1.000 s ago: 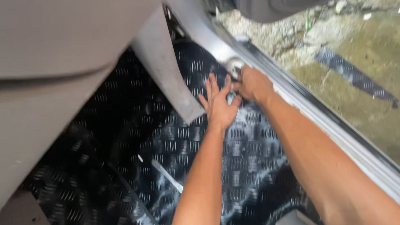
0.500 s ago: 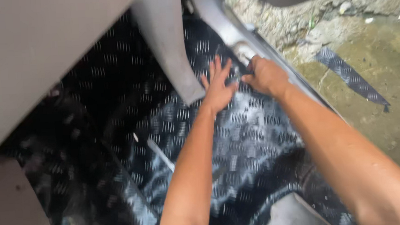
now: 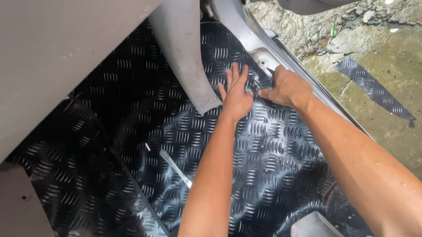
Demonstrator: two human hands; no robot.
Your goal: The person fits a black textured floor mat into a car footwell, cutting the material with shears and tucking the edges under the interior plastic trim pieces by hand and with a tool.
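A glossy black floor mat (image 3: 140, 136) with a raised tread pattern covers the floor of a vehicle. My left hand (image 3: 236, 94) lies flat on it with fingers spread, pressing it down beside a grey trim panel (image 3: 183, 52). My right hand (image 3: 286, 86) is curled at the mat's edge, right against the grey door sill (image 3: 250, 34), fingers gripping or pushing the mat there. A small dark pointed thing shows above the right hand's fingers; I cannot tell what it is.
A grey seat or console (image 3: 49, 59) fills the upper left. A thin silvery tool (image 3: 175, 167) lies on the mat near my left forearm. Outside the open door lies muddy ground with a cut strip of mat (image 3: 373, 88). A grey piece (image 3: 315, 228) sits at the bottom.
Both hands have stayed at the mat's edge by the sill, shifting slightly. The left hand has settled flatter. The camera has moved, so the view shifts.
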